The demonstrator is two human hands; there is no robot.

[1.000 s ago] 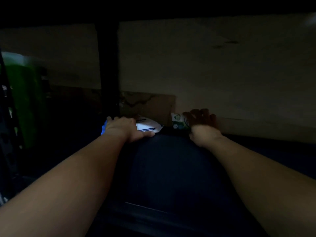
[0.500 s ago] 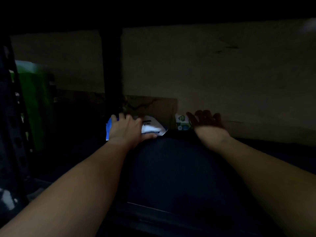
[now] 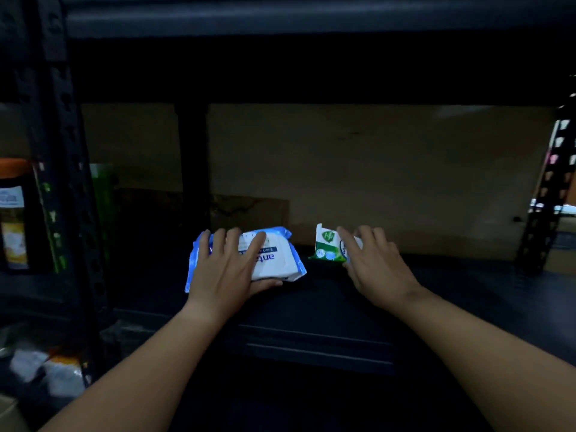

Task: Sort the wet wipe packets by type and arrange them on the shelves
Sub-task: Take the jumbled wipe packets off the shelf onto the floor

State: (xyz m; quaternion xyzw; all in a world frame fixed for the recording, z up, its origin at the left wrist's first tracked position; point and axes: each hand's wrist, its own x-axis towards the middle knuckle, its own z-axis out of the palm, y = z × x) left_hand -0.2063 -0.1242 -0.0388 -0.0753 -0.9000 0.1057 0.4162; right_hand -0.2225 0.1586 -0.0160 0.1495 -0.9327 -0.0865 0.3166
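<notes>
Dim shelf bay, seen from over the person's arms. The blue-and-white wipe packet (image 3: 274, 260) lay flat on the dark shelf (image 3: 311, 310), a little left of centre. The left hand (image 3: 229, 269) rested on top of it, fingers spread straight across its upper face toward 12 o'clock and the thumb tucked along the near edge at about 3 o'clock of the hand; its grip was a loose clasp on this packet. At 3 o'clock from that packet, apart from it by a strip of bare shelf, the smaller green-and-white wipe packet (image 3: 325, 244) stood tilted against the back of the bay. The right hand (image 3: 374, 263) covered the packet's right side, its fingers (image 3: 350, 244) lying straight against it; that grip was wide and flat, pressing rather than closing. A brown cardboard backing (image 3: 389, 176) closed the bay at 12 o'clock. A perforated black upright (image 3: 71, 169) stood at 9 o'clock, with an orange-lidded jar (image 3: 14, 213) beyond it in the neighbouring bay. At 7 o'clock, on a lower level, lay blurred white and orange packets (image 3: 46, 369).
</notes>
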